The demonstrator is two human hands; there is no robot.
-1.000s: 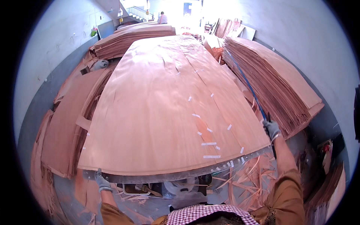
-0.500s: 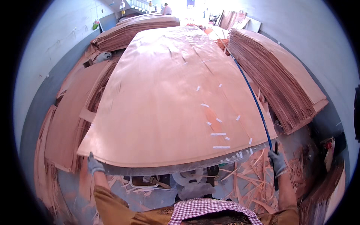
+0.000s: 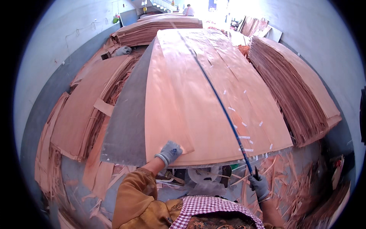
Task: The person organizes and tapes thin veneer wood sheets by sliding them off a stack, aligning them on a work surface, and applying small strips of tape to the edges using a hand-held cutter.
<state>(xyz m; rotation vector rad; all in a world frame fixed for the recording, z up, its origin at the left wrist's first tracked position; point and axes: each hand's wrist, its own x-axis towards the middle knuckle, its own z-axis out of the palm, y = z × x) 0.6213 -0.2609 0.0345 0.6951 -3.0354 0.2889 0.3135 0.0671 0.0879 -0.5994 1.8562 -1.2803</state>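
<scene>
A wide stack of thin reddish wood veneer sheets (image 3: 213,99) lies on a long grey table (image 3: 126,126), whose left strip is bare. My gloved left hand (image 3: 169,152) rests flat on the near edge of the top sheet. My gloved right hand (image 3: 259,186) grips the near end of a long thin blue rod (image 3: 219,99). The rod runs diagonally from my hand across the sheets toward the far end of the table.
Tall piles of veneer stand at the right (image 3: 293,80), the left (image 3: 87,107) and the far end (image 3: 152,26). Strips and scraps (image 3: 289,179) litter the floor around the table's near end. A person (image 3: 188,10) stands far off at the back. Grey walls close both sides.
The blue rod has swung from the right edge of the stack to across its middle. My left hand rose from below the table onto the sheet's near edge. The table's left strip now shows bare.
</scene>
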